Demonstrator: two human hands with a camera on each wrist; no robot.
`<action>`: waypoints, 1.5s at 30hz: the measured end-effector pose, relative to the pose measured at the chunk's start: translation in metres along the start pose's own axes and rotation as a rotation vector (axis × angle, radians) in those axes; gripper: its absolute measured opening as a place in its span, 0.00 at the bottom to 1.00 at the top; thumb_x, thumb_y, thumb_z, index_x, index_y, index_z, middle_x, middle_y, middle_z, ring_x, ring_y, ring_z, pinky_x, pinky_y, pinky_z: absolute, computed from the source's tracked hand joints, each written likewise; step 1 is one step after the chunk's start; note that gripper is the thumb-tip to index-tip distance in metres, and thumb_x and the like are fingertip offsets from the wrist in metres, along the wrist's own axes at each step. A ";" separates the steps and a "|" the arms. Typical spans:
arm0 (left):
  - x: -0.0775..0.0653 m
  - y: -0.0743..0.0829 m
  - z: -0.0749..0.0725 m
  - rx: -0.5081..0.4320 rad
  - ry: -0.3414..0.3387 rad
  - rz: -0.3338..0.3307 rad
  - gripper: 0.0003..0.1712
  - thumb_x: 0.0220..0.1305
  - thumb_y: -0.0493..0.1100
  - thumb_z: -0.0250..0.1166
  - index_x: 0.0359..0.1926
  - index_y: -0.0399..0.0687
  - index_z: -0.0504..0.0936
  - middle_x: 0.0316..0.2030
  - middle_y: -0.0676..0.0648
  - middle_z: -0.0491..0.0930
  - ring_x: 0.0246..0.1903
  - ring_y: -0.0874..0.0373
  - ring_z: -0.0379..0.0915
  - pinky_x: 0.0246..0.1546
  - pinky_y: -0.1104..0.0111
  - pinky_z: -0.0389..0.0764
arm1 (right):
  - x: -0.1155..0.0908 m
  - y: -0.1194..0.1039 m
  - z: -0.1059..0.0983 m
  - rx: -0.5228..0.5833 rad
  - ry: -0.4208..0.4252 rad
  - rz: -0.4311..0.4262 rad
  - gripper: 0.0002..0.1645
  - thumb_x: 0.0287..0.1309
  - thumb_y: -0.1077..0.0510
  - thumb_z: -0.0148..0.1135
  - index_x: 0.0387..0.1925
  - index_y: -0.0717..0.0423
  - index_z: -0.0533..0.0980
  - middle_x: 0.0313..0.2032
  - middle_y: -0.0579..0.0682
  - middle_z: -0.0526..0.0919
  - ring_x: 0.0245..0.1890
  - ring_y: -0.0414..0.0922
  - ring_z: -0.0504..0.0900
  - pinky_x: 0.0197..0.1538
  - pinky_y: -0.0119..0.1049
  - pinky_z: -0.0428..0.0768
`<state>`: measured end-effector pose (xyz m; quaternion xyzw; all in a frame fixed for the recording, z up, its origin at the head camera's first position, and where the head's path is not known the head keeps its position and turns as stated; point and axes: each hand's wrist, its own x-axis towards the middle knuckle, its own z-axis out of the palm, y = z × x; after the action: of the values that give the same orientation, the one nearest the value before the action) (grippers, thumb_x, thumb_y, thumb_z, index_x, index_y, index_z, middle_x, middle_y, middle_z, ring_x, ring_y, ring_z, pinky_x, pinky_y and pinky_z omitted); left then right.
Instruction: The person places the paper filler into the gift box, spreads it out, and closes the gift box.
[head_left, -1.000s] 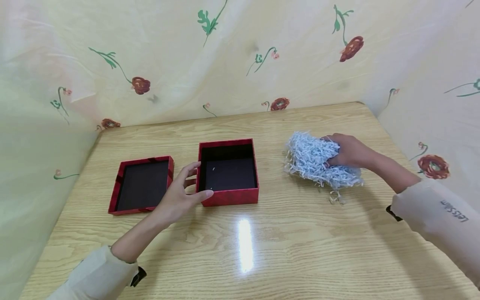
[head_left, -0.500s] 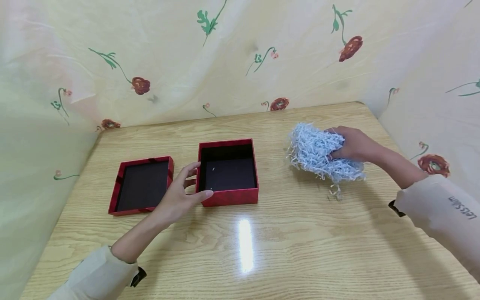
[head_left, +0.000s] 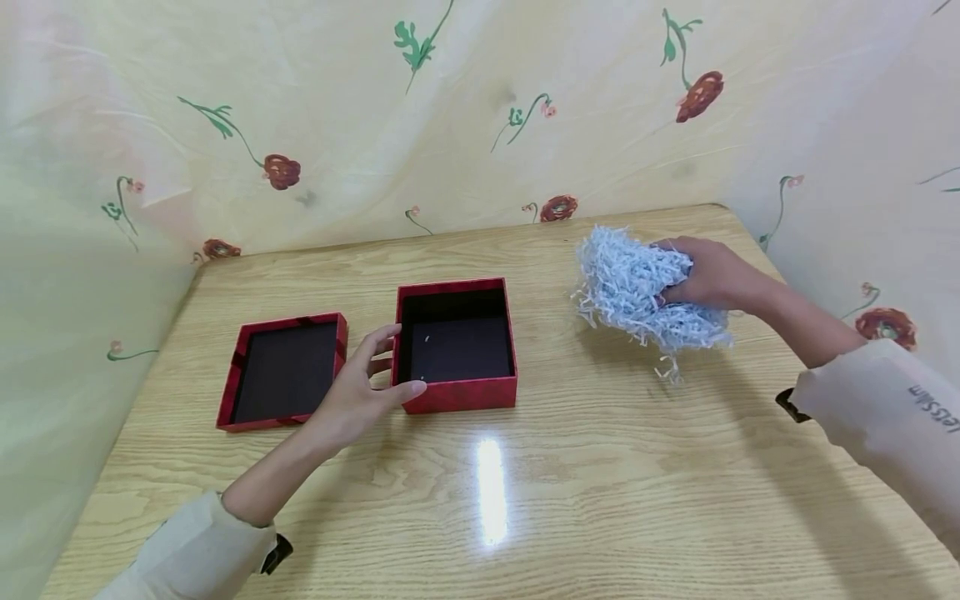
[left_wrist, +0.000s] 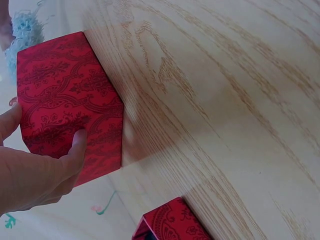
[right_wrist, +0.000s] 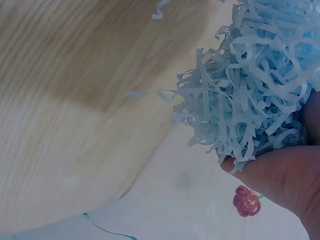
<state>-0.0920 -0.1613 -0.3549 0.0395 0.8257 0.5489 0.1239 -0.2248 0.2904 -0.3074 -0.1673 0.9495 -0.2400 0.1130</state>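
Observation:
A red box (head_left: 461,393) with a black inside stands upright on the table, its top uncovered; a few tiny pale scraps lie in it. My left hand (head_left: 356,400) holds its near left corner, thumb at the front rim and fingers against the left wall. The left wrist view shows the dark pattern on the box (left_wrist: 70,95) beside the left hand (left_wrist: 40,172). On the right, my right hand (head_left: 712,275) grips a bundle of pale blue shredded paper (head_left: 630,279) above the table. Loose strands hang from the shredded paper (right_wrist: 240,95) in the right wrist view.
The shallow red box lid (head_left: 225,392), black inside, lies face up left of the box. A wood-grain table (head_left: 600,500) carries everything. Behind it and along both sides hangs a pale curtain (head_left: 465,150) with printed flowers.
My right hand has raised the shredded paper off the table and carried it slightly toward the back. The left hand, the box and the lid have stayed in place.

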 end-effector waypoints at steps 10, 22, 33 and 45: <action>0.000 -0.001 0.001 0.004 -0.006 0.006 0.48 0.58 0.48 0.71 0.73 0.59 0.53 0.69 0.42 0.55 0.65 0.40 0.57 0.57 0.48 0.71 | 0.004 -0.012 -0.010 -0.010 0.023 -0.030 0.46 0.45 0.61 0.75 0.65 0.64 0.64 0.62 0.69 0.68 0.63 0.66 0.63 0.62 0.64 0.61; -0.001 -0.002 0.001 0.012 -0.005 0.006 0.48 0.58 0.48 0.71 0.73 0.58 0.53 0.69 0.42 0.55 0.64 0.40 0.57 0.56 0.48 0.72 | 0.009 -0.043 -0.012 -0.018 0.056 -0.094 0.42 0.45 0.61 0.75 0.63 0.59 0.68 0.60 0.65 0.72 0.62 0.63 0.67 0.62 0.61 0.63; -0.001 0.000 0.001 0.003 0.001 -0.002 0.48 0.57 0.48 0.72 0.73 0.61 0.53 0.69 0.44 0.55 0.64 0.41 0.58 0.55 0.49 0.74 | 0.018 -0.061 -0.006 0.019 0.066 -0.148 0.43 0.41 0.65 0.75 0.63 0.58 0.69 0.58 0.63 0.74 0.60 0.61 0.69 0.61 0.58 0.65; 0.001 0.001 0.002 0.009 0.004 -0.010 0.49 0.57 0.49 0.72 0.73 0.62 0.53 0.69 0.44 0.55 0.65 0.41 0.58 0.54 0.50 0.75 | 0.034 -0.085 0.002 0.066 0.028 -0.190 0.39 0.43 0.66 0.73 0.61 0.56 0.71 0.57 0.60 0.75 0.58 0.57 0.70 0.61 0.57 0.66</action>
<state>-0.0928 -0.1593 -0.3548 0.0348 0.8285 0.5448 0.1251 -0.2335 0.2064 -0.2720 -0.2495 0.9224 -0.2833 0.0820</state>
